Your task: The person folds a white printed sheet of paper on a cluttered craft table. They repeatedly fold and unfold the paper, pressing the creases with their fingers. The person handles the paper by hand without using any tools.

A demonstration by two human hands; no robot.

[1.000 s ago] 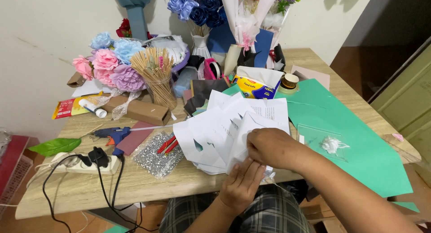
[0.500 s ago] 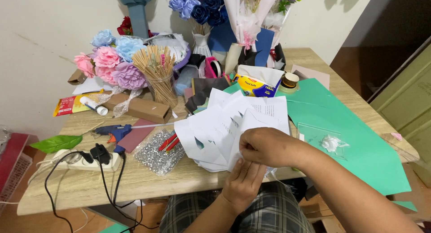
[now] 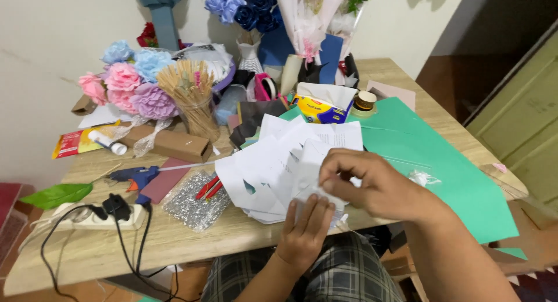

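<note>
Cluttered wooden table (image 3: 174, 244); left hand (image 3: 305, 232) lies flat under white paper sheets (image 3: 279, 168), right hand (image 3: 372, 183) pinches their edge; the loose stack could slide floorward.

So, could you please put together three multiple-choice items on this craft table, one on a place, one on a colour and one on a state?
1. Where does the glue gun lie?
A. left of the white papers
B. on the green sheet
C. inside the jar of sticks

2. What colour is the large sheet under the right forearm?
A. yellow
B. green
C. black

3. What are the hands doing?
A. both rest flat on bare wood
B. both are on the white papers
C. both grip the glue gun

Answers:
1. A, as the glue gun lies on the table well left of the white papers.
2. B, as the sheet is plainly green.
3. B, as the left hand sits at the near edge of the pile and the right hand pinches a paper on top.
</note>
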